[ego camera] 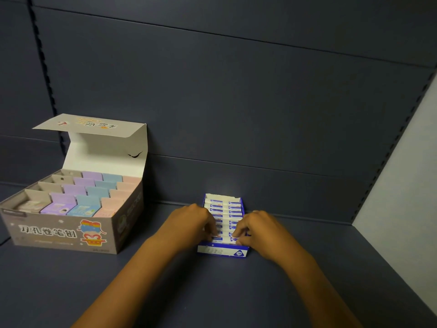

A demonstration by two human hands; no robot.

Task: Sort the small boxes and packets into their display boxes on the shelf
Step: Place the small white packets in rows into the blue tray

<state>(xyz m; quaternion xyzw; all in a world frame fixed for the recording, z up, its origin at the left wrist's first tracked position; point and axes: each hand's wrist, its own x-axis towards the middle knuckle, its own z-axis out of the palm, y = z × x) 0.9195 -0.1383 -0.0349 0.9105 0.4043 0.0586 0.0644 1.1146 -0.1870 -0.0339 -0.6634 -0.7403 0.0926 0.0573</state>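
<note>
A small blue-and-white display box [222, 251] marked 2B stands on the dark shelf near the back wall. Several white packets with blue labels [224, 210] are stacked on edge in a row inside it. My left hand [194, 223] rests on the box's left side and my right hand [257, 229] on its right side. The fingertips of both hands pinch the frontmost packet [224, 239] just behind the box's front wall. The fingers hide that packet's ends.
A large grey display box [68, 233] with its lid [94, 125] raised stands at the left, filled with rows of grey, purple, blue and pink small boxes. The shelf's back panel [236, 102] rises behind, and a light side wall [406, 185] closes the right.
</note>
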